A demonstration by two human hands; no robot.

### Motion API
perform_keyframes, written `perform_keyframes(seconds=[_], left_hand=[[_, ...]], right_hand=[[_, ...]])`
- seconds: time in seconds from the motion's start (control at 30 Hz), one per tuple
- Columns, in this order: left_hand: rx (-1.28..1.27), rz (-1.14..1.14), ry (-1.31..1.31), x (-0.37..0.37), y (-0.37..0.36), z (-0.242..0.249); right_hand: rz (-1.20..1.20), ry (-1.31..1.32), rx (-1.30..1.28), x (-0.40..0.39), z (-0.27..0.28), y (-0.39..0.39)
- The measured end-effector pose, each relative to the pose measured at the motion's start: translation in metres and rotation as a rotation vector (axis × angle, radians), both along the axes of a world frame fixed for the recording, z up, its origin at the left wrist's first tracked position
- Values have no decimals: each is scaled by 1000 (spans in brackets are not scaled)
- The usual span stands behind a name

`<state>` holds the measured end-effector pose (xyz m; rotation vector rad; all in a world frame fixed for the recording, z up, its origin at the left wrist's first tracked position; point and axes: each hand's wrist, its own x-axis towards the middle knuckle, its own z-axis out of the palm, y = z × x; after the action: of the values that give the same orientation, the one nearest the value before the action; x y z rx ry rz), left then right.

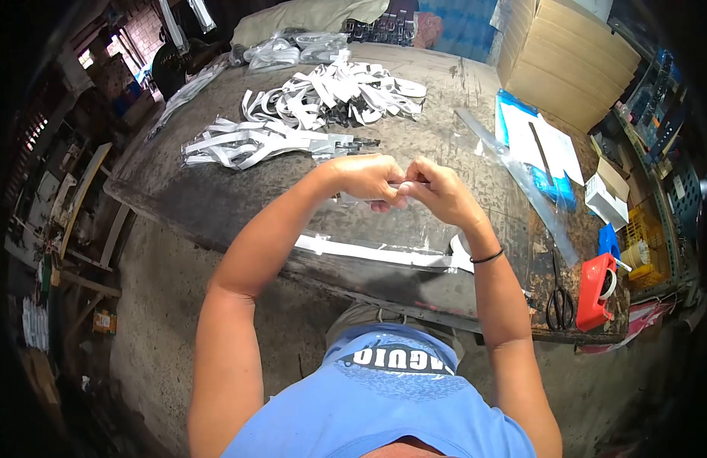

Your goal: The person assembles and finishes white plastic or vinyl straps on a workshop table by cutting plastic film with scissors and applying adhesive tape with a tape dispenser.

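My left hand (367, 179) and my right hand (439, 191) meet over the middle of the table, fingers closed and thumbs close together. A small pale thing shows between them, mostly hidden, so I cannot make out what it is. Below them, near the table's front edge, lies a long white strap (369, 253) in what looks like clear plastic. Its right end meets a round white piece (462, 252), partly hidden by my right wrist. Just beyond my left hand lies a bundle of white straps (246, 145) with black buckle ends.
On the wooden table (178, 179) lie a heap of white straps (338, 95), bagged straps (296, 49) and a long clear ruler (521, 179). Scissors (560, 307) and a red tape dispenser (595, 294) are at the right corner. A cardboard box (567, 61) stands behind.
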<state>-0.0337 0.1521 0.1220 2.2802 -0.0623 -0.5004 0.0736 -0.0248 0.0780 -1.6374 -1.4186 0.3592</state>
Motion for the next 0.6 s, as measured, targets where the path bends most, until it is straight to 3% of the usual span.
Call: perform_keyframes(seconds=[0.13,0.2,0.33,0.47,0.6], left_hand=[[44,-81,11,-12,34,-7],[-107,1,-15,-26,64,-15],[55,182,45,-37,116,11],[369,259,-94,-15,166,60],[931,387,-472,39,179,112]], right_hand=[[-112,43,71,19,-2,-13],[-143,64,104,34,-6,-20],[-214,252,150,51,-7,-30],[-239,427,267,67,-13,-34],[-360,439,336,75,-20,-33]])
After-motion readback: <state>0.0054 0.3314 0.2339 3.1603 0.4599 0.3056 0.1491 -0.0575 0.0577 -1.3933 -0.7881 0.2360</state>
